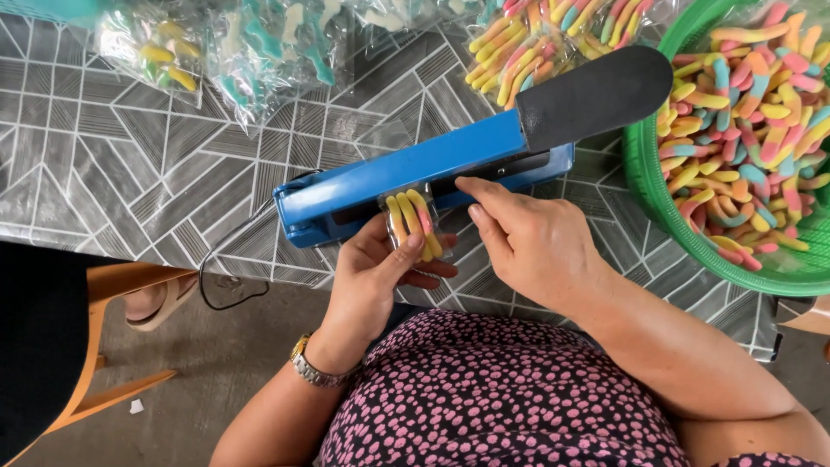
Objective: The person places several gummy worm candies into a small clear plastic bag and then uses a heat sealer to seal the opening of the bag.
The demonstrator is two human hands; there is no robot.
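At the near edge of the counter (130, 173), the left hand (373, 275) pinches a small clear bag of gummy worms (412, 225) from below, its long axis running away from the person, its top tucked into the mouth of the blue heat sealer (406, 177). The right hand (527, 238) holds nothing; its fingers rest curled on the sealer's front edge just right of the bag. The sealer's bar lies diagonally, black handle (596, 93) toward the green basket (644, 173) of loose worms at the right edge.
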